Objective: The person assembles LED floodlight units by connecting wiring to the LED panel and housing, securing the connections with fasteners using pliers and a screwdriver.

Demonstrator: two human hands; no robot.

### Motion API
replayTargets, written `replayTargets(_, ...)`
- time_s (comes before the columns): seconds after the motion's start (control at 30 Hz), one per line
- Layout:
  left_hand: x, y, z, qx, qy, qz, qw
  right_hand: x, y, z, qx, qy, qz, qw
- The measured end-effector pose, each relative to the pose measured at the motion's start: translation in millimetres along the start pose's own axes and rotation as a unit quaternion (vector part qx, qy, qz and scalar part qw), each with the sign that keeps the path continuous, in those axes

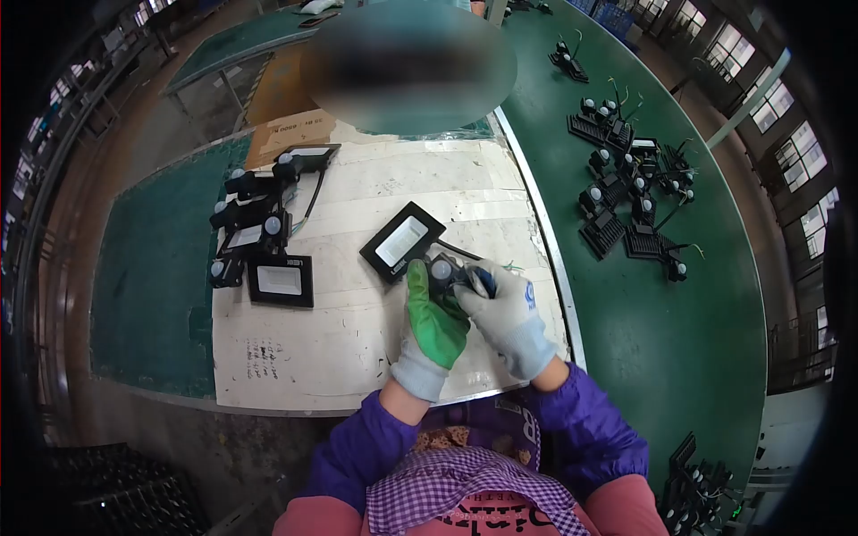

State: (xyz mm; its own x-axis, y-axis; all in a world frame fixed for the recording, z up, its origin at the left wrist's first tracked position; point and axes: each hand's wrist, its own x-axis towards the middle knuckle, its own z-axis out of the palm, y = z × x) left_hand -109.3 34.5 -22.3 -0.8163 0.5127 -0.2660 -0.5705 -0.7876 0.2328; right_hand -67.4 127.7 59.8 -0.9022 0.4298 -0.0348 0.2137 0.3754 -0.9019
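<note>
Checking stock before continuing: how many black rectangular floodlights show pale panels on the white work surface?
4: the central floodlight; along the left side, the near floodlight, the middle floodlight and the far floodlight. Overlap there may hide more.

A black rectangular floodlight (402, 242) lies face up on the pale board, turned diagonally, with a whitish window inside its dark frame and small light lettering by the near corner. Just beyond its near right side sits a black motion sensor (441, 270), its round whitish dome facing up, its housing partly hidden. A black cable (459, 251) runs right from the floodlight toward thin, greenish wire ends (513, 267). Right of the dome, a dark blue object (484, 280) is mostly covered, its shape unclear.
</note>
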Motion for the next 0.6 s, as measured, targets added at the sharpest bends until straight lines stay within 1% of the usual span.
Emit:
replayTargets(0.03,0,0,0,0.013,0.021,-0.008,1.0,-4,6,-1,-0.013,0.02,-0.03,0.999)
replayTargets(0.07,-1,1,0,0.026,0.042,-0.016,0.999,-2,0,-6,0.01,0.058,-0.03,0.998)
replayTargets(0.1,-2,3,0,0.041,0.064,-0.024,0.997,9,1,-10,0.041,0.085,0.007,0.995)
replayTargets(0.17,-6,6,3,0.058,0.08,-0.023,0.995,29,-1,-16,0.098,0.048,0.008,0.994)
replayTargets(0.2,-10,6,8,0.067,0.094,-0.022,0.993,32,-9,-16,0.085,-0.029,0.02,0.996)
replayTargets(0.23,-12,7,11,0.075,0.108,-0.021,0.991,27,-17,-16,0.077,-0.083,0.051,0.992)
replayTargets(0.3,-8,13,-3,0.042,0.065,-0.033,0.996,28,3,3,0.054,-0.165,-0.043,0.984)
replayTargets(0.33,-8,14,-10,0.025,0.046,-0.041,0.998,29,8,8,0.0,-0.178,-0.05,0.983)
replayTargets(0.43,-20,22,19,0.042,0.02,0.002,0.999,14,4,12,-0.082,-0.138,-0.084,0.983)
replayTargets(0.47,-11,25,-1,0.005,-0.03,-0.038,0.999,3,7,14,-0.098,-0.114,-0.119,0.981)
replayTargets(0.57,-18,22,0,0.049,-0.031,-0.042,0.997,-42,12,19,-0.169,0.004,-0.221,0.96)
replayTargets(0.6,-31,25,22,0.026,-0.003,-0.082,0.996,-55,13,21,-0.188,0.033,-0.247,0.95)
